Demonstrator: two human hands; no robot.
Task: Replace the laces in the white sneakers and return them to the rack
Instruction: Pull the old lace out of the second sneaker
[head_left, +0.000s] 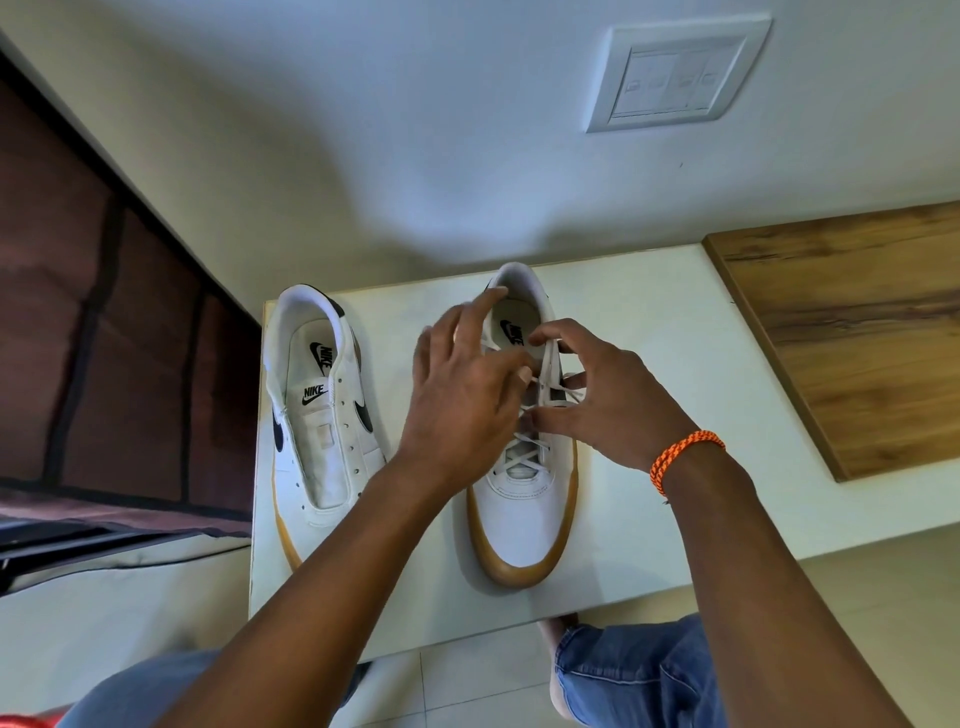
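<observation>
Hands meet over the right sneaker near the white table's middle: my left hand and right hand each pinch the white lace. Their fingers hide the upper eyelets from me. Unlaced, the left sneaker sits along the table's left edge.

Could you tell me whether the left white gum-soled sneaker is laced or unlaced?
Unlaced: the left white gum-soled sneaker shows bare eyelets and no lace.

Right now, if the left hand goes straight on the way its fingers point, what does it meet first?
Probably the heel collar of the laced sneaker: the left hand has its fingers stretched over that opening. Depth is unclear from this one view.
</observation>
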